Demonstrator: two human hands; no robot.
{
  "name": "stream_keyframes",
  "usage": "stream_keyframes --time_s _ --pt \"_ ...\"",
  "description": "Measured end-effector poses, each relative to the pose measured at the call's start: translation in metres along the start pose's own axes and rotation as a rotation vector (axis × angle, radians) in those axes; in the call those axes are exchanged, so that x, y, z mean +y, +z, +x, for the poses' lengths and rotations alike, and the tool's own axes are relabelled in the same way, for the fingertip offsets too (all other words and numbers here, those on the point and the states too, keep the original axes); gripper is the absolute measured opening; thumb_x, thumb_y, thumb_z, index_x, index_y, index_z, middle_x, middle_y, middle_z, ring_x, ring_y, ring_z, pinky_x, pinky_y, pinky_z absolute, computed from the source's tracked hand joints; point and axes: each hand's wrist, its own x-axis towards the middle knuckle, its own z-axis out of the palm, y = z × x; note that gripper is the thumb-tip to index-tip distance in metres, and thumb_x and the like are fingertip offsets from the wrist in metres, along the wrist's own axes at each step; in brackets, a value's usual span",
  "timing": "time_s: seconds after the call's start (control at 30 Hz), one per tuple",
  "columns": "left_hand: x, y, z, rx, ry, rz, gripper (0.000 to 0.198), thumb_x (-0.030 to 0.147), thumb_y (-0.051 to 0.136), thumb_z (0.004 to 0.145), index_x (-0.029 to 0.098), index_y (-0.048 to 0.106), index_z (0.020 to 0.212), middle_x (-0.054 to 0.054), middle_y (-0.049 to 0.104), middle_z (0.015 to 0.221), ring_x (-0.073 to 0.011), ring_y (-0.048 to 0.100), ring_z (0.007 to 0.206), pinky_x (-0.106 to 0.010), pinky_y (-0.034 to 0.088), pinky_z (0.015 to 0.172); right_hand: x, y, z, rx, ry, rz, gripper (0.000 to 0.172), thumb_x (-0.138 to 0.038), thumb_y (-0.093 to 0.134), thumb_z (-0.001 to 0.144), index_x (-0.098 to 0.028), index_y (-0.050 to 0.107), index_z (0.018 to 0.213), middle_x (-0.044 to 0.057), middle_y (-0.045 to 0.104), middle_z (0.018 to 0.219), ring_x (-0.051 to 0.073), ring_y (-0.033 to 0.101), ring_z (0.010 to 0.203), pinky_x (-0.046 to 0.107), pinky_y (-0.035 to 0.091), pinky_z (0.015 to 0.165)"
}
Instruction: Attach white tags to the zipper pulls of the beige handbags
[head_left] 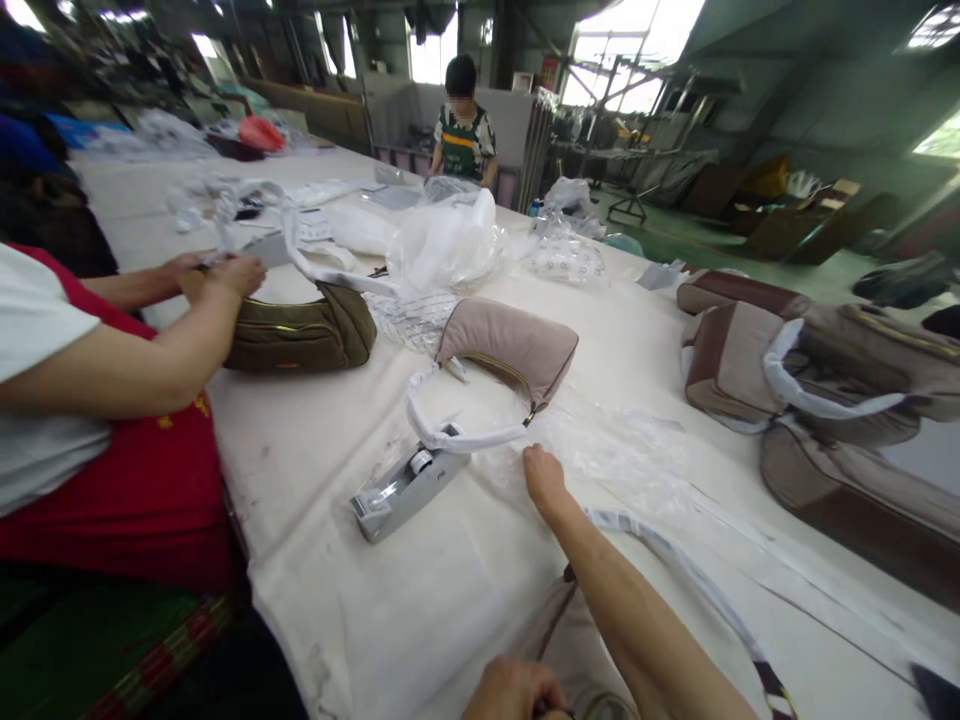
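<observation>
My right hand reaches forward over the table, its fingers closed at the edge of thin clear plastic film. Whatever it may grip is too small to make out. Low in the view, my left hand has curled fingers against a beige handbag, partly cut off by the frame and covered by my right forearm. That bag's strap is wrapped in white and arcs to the right. Beyond my right hand lies another beige handbag, its wrapped strap touching a grey tape dispenser.
At left, a co-worker in a red apron handles a brown bag. Several beige and maroon bags lie at right. Crumpled plastic covers the table's middle. Another person is at the far end.
</observation>
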Motion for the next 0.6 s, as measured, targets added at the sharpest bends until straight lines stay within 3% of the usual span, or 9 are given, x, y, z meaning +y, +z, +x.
stream_keyframes --time_s 0.13,0.27,0.37,0.5,0.6 --pt "0.016 -0.015 -0.01 0.067 -0.011 -0.079 0.018 0.022 0.054 0.065 0.017 0.07 0.072 0.002 0.055 0.058 -0.0111 0.046 0.057 -0.02 0.029 0.051 0.026 0.007 0.005 0.029 0.075 0.093 0.021 -0.032 0.052 0.085 -0.013 0.059 0.086 0.004 0.063 0.086 0.014 0.06 0.078 0.033 0.048 0.073" --pt "0.028 -0.02 -0.014 0.044 -0.09 -0.19 0.017 0.019 0.051 0.062 0.014 0.066 0.067 0.003 0.051 0.052 -0.0097 0.045 0.05 -0.02 0.027 0.045 0.045 -0.001 -0.004 0.066 0.095 0.328 0.023 -0.036 0.056 0.078 -0.016 0.057 0.066 0.001 0.062 0.06 0.013 0.059 0.058 0.025 0.043 0.059" --pt "0.029 -0.017 -0.011 -0.01 -0.165 -0.305 0.015 0.019 0.047 0.06 0.014 0.061 0.065 0.002 0.053 0.051 -0.0108 0.048 0.047 -0.02 0.032 0.044 0.048 -0.007 -0.011 0.057 0.089 0.564 0.028 -0.043 0.056 0.074 -0.017 0.055 0.062 -0.002 0.058 0.048 0.011 0.054 0.044 0.021 0.037 0.048" --pt "0.023 -0.009 -0.008 -0.035 -0.198 -0.353 0.01 0.018 0.047 0.058 0.015 0.055 0.063 0.002 0.053 0.05 -0.0109 0.049 0.044 -0.02 0.036 0.043 0.045 -0.016 -0.022 0.078 0.136 0.877 0.037 -0.054 0.05 0.073 -0.018 0.05 0.068 -0.001 0.059 0.048 0.009 0.046 0.036 0.019 0.027 0.036" --pt "0.019 -0.01 -0.009 -0.038 -0.187 -0.344 0.011 0.022 0.048 0.062 0.015 0.055 0.068 0.002 0.053 0.051 -0.0111 0.049 0.042 -0.02 0.035 0.039 0.038 -0.027 -0.036 0.097 0.164 1.059 0.038 -0.056 0.054 0.07 -0.019 0.045 0.067 0.0 0.06 0.051 0.007 0.046 0.036 0.019 0.031 0.036"
